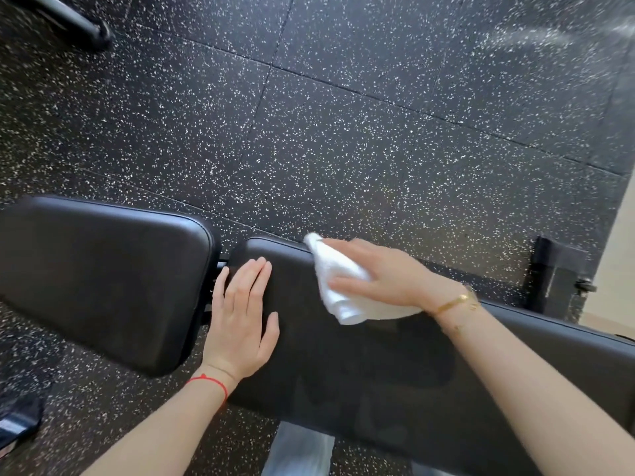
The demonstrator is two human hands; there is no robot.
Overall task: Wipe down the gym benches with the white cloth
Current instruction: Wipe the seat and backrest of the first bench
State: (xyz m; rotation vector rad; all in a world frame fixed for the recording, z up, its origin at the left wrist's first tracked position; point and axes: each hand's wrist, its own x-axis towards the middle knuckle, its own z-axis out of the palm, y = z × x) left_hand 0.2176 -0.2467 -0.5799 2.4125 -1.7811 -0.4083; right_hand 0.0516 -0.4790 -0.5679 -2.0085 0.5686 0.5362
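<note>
Grip, right hand: right hand (381,273) spread flat over the bunched white terry cloth (338,286), pinning it to the pad under palm and fingers; fingers not curled round it.
Grip, left hand: left hand (240,317) open and empty, palm down, bracing on the near end of the same pad.
Cloth position: on the long black vinyl bench pad (412,365), near its far edge; one tip of the cloth reaches over that edge.
Bench layout: a second, shorter black vinyl seat pad (103,280) lies to the left, parted from the long pad by a narrow gap with dark metal frame showing; both stand on black rubber floor tiles flecked with white (343,115).
Wrist marks: thin red cord on the left wrist; gold chain bracelet (453,302) on the right.
Progress, judged: wiping of the long pad is under way; faint darker patches on its middle may be damp streaks, though this cannot be told for certain; the short pad shows no such marks and is probably left to do; other benches are not in view.
</note>
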